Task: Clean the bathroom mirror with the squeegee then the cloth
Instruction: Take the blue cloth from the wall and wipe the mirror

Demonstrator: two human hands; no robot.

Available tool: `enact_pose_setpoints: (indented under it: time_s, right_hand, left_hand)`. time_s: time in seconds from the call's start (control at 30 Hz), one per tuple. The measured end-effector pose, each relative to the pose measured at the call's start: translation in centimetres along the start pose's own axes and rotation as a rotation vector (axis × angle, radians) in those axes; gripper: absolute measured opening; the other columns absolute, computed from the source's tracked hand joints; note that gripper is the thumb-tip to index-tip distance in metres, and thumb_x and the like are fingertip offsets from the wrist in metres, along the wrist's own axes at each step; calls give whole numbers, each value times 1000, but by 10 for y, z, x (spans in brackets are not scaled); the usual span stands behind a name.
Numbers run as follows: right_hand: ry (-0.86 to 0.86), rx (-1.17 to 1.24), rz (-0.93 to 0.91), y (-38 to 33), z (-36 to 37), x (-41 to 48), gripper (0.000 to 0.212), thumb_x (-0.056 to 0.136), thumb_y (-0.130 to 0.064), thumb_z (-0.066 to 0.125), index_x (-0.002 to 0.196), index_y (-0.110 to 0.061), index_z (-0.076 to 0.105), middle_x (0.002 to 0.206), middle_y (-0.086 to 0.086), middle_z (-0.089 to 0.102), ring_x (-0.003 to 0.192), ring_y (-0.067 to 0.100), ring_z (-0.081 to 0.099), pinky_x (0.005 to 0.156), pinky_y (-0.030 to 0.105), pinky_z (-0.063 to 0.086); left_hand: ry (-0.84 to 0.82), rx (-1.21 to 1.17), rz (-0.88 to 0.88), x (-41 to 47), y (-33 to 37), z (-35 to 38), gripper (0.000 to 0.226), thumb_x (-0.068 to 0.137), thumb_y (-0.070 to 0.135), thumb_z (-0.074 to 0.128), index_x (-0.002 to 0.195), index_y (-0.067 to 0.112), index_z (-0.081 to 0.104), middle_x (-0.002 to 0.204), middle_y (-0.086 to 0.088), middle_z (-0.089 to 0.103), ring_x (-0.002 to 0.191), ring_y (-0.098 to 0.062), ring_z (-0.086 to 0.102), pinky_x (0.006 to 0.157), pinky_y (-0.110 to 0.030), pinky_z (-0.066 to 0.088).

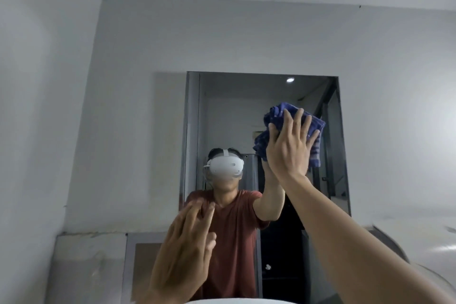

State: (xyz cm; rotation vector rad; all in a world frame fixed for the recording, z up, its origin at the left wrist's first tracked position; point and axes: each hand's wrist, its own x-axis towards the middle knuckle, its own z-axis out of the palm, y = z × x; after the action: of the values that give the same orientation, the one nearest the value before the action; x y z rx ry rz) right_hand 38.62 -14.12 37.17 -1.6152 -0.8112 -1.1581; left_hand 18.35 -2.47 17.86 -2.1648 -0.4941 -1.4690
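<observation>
The bathroom mirror hangs on the grey wall straight ahead and reflects a person in a red shirt with a white headset. My right hand presses a bunched blue checked cloth flat against the upper right of the glass, fingers spread over it. My left hand hovers low in front of the mirror, fingers apart and holding nothing. No squeegee is in view.
A white rounded basin rim shows at the bottom edge. A tiled ledge runs below the mirror at the left. Plain grey walls close in on the left and above. A curved pale shape sits at the lower right.
</observation>
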Motion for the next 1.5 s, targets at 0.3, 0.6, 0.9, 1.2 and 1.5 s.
enact_pose_setpoints:
  time_s: [0.3,0.6,0.9,1.2,1.5]
  right_hand:
    - [-197,-126,-695,-86,38,-47,57,106,-47,25,158,-22,29,167,13,21,155,36,10,123,61,6]
    - [-222,-166,-803,-4,24,-88,55,106,-47,33,156,-25,33,167,8,23,156,28,12,124,57,11]
    - [-42,-91,-282,78,-7,-36,60,105,-50,26,158,-21,30,166,11,22,155,30,14,125,55,8]
    - [22,2,65,107,-6,-91,59,103,-50,27,150,-15,32,167,15,17,156,28,6,124,57,5]
    - [-124,-61,-292,18,21,-118,60,105,-50,33,157,-19,30,167,15,17,155,34,8,124,61,5]
  left_hand:
    - [-228,26,29,-27,1,9,83,78,41,77,150,13,44,158,-14,37,144,-29,38,103,-38,52]
    - [-209,-21,12,-30,-1,14,79,86,35,71,154,14,35,158,-15,35,147,-31,34,102,-41,53]
    - [-192,60,62,-30,-3,13,68,96,39,48,155,12,30,160,-12,31,151,-29,23,116,-42,39]
    - [-141,72,48,-31,6,3,62,92,39,44,147,9,47,146,-16,45,138,-31,42,106,-45,49]
    - [-275,49,17,-67,11,13,76,83,25,76,149,7,43,156,-21,37,146,-34,34,112,-45,41]
